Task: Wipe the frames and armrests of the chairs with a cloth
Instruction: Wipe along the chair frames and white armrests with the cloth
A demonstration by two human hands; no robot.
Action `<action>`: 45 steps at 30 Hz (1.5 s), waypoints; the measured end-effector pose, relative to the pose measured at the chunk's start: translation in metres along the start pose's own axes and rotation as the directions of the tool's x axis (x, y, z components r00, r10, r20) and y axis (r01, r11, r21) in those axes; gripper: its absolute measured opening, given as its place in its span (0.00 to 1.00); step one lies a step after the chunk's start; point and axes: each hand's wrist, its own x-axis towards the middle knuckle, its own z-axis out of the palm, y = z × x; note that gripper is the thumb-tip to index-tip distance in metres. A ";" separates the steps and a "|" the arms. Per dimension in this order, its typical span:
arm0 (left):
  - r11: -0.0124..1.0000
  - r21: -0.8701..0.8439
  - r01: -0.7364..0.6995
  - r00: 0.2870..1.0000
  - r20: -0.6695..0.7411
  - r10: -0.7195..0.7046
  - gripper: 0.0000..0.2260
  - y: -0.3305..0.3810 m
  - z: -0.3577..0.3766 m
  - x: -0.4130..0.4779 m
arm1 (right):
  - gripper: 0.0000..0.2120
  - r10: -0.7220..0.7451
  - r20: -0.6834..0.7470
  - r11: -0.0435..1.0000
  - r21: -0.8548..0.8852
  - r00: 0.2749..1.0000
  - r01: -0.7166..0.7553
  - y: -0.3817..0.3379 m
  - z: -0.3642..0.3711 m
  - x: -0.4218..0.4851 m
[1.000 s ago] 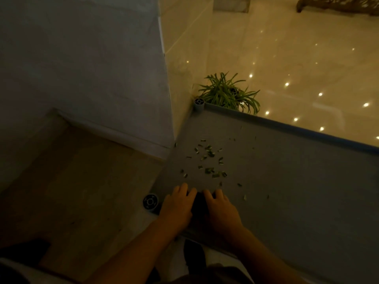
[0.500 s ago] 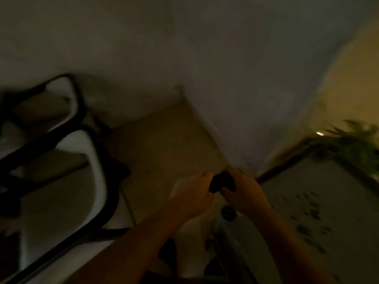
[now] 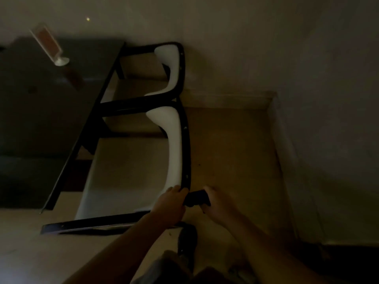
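Two chairs with black frames and white cushions stand side by side at a dark table. The near chair (image 3: 185, 140) has its black back rail running down to my hands; the far chair (image 3: 180, 64) is behind it. A dark cloth (image 3: 196, 198) is bunched between my hands, just right of the near chair's back rail. My left hand (image 3: 170, 203) grips the cloth's left end and touches the lower end of the rail. My right hand (image 3: 217, 203) holds the cloth's right end.
The dark table (image 3: 41, 119) fills the left, with a small stand-up sign (image 3: 49, 46) on it. A pale wall (image 3: 307, 78) with a skirting board closes off the right and back. Bare tiled floor (image 3: 235, 150) lies between chairs and wall.
My view swung left from the grey mat and the plant to the chairs. My hands lifted the dark cloth off the mat and carried it to the near chair's back rail.
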 end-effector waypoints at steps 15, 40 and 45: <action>0.968 -0.217 -0.126 0.991 -0.080 0.112 0.19 -0.081 0.042 0.036 | 0.27 0.145 -0.027 0.989 -0.021 0.989 -0.146 -0.001 0.069 0.064; 0.949 -0.283 0.141 0.968 -0.162 -0.192 0.16 -0.088 -0.021 0.226 | 0.14 0.119 -0.338 0.986 -0.072 0.933 -0.152 -0.012 0.007 0.257; 0.943 -0.280 0.178 0.944 -0.222 -0.244 0.14 -0.106 -0.051 0.295 | 0.15 0.020 -0.362 0.992 -0.111 0.932 -0.065 -0.011 -0.022 0.339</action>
